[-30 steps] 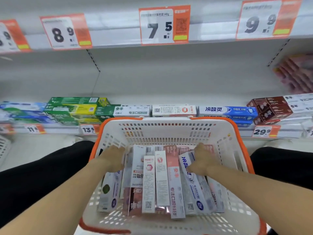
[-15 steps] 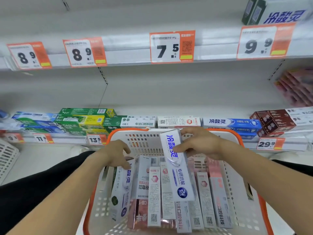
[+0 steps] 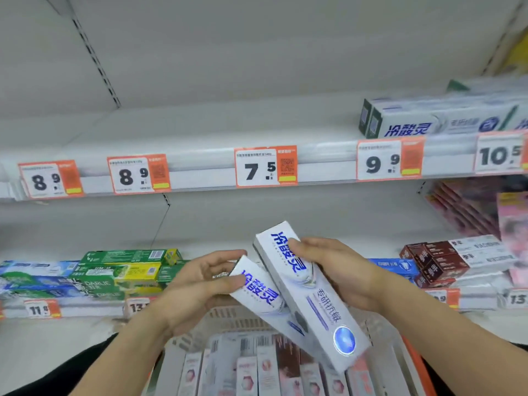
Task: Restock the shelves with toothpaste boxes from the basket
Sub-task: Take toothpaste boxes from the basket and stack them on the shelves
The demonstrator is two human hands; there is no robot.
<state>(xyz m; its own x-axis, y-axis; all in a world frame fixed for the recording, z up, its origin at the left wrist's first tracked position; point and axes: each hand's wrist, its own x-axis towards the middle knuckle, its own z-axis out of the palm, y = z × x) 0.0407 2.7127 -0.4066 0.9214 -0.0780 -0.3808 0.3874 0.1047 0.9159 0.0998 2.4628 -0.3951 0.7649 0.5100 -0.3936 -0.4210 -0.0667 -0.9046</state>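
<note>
A long white cardboard toothpaste box with blue lettering [image 3: 307, 292] is gripped at its upper end by the right hand [image 3: 340, 271], fingers curled round it. A second white toothpaste box with blue lettering [image 3: 261, 291], touching the first at its 9 o'clock side, is pinched by the left hand [image 3: 200, 284]. Both boxes are held tilted above the white plastic basket with orange rim [image 3: 411, 355], located at 6 o'clock, in which further boxes [image 3: 265, 367] are stacked. The white metal shelf with price tags [image 3: 200, 132] is located at 12 o'clock
</note>
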